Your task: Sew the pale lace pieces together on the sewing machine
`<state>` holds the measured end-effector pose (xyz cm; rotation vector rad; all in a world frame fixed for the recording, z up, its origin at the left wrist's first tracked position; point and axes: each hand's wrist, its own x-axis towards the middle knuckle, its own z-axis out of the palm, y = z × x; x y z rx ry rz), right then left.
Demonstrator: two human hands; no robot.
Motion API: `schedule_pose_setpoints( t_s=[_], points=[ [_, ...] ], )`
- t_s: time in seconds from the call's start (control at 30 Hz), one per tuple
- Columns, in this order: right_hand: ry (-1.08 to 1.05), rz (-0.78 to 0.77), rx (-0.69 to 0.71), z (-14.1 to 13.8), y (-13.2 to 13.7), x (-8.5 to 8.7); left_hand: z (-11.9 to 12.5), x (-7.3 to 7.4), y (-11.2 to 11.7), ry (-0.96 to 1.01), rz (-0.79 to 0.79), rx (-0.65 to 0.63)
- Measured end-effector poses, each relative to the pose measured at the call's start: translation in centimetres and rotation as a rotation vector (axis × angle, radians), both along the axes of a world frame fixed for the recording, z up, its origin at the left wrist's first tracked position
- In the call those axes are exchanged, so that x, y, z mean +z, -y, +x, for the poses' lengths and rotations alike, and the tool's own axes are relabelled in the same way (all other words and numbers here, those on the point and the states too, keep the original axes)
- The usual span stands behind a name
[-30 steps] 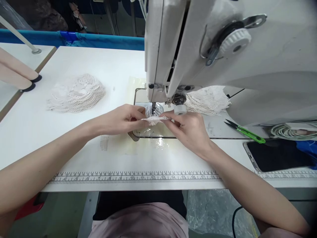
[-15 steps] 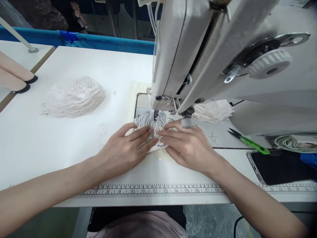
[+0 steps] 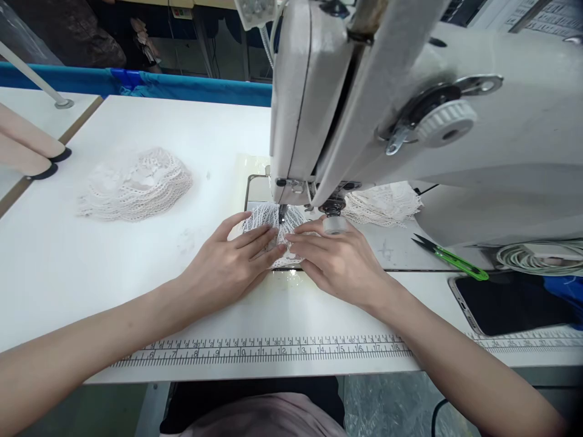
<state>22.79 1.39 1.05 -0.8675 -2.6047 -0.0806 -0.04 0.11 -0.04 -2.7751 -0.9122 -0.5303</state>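
Note:
A piece of white openwork lace (image 3: 291, 258) lies under the presser foot (image 3: 282, 213) of the sewing machine (image 3: 296, 103). My left hand (image 3: 228, 261) rests on the lace's left part, its fingers stretched out and pointing toward the foot. On the lace's right part lie the extended fingers of my right hand (image 3: 341, 258), palm down. The fingertips of both hands come close together just in front of the foot. Part of the right hand is behind a white knob (image 3: 334, 225) on the machine. Fingers cover much of the lace.
A stack of lace pieces (image 3: 136, 185) lies on the left of the table. More lace (image 3: 382, 203) sits behind the needle area. Green thread snips (image 3: 450, 256), a phone (image 3: 510, 303) and coiled cord (image 3: 537, 258) are at right. A printed ruler (image 3: 255, 351) runs along the front edge.
The lace has slid a little farther under the presser foot, away from me, and both hands have gone with it. The camera view has also shifted slightly.

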Motion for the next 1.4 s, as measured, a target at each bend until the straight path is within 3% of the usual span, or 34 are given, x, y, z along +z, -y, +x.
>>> schedule_pose_setpoints(
  t_s=[0.53, 0.73, 1.03, 1.4],
  points=[
    [0.106, 0.089, -0.133, -0.1, -1.4, -0.9, 0.3, -0.6, -1.7, 0.0, -0.024, 0.068],
    [0.032, 0.162, -0.089, -0.2, -1.4, -1.4, 0.3, -0.7, -2.0, 0.072, -0.071, 0.09],
    [-0.259, -0.188, -0.258, -1.0, -2.0, -2.0, 0.4, 0.7, -3.7, 0.41, -0.657, 0.166],
    [-0.29, -0.219, -0.175, -1.0, -1.6, -1.7, 0.0, 0.3, -3.9, 0.411, -0.638, 0.094]
  ],
)
